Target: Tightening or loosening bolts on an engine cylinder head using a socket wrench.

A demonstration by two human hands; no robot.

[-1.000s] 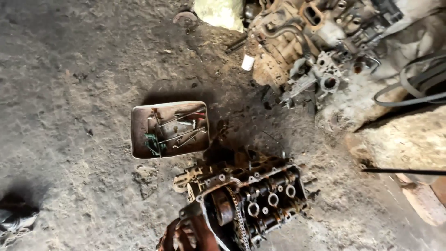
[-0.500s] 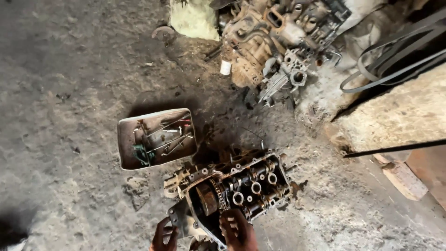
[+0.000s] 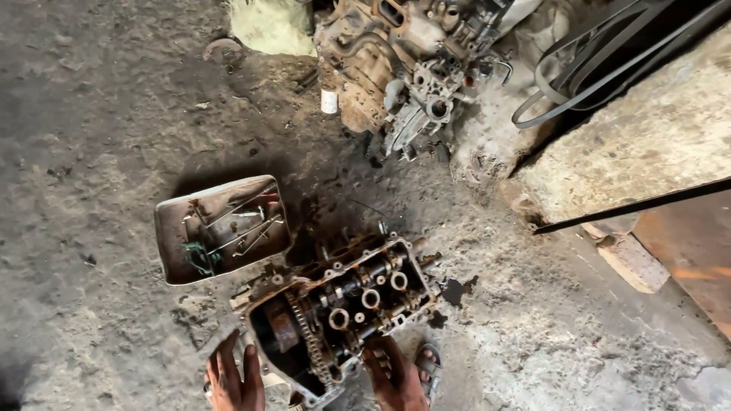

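Kneeling over a greasy cylinder head [image 3: 339, 312] lying on the dirt floor [image 3: 91, 114], its timing chain [image 3: 308, 346] and sprocket [image 3: 283, 329] facing up. Resting the left hand [image 3: 232, 377] flat against the near left corner of the casting, fingers spread wide and gripping nothing. Pressing the right hand [image 3: 396, 373] against the near right edge, fingers extended rather than curled, touching the metal but closing around nothing visible; palm partly out of view. Lying just beyond the left hand, beside the head's far left corner: a shallow metal tray [image 3: 171, 228] holding long bolts [image 3: 244, 228] and a bit of green wire. Sitting well beyond both hands, near the top of the view: a rusty engine block assembly [image 3: 396, 61]. Running past the right hand, far out to the side: a dark metal rod [image 3: 632, 205] across a stone slab [image 3: 647, 137], with black belts [image 3: 579, 68] looping above it. Showing just right of the right hand: a sandalled foot [image 3: 428, 365].
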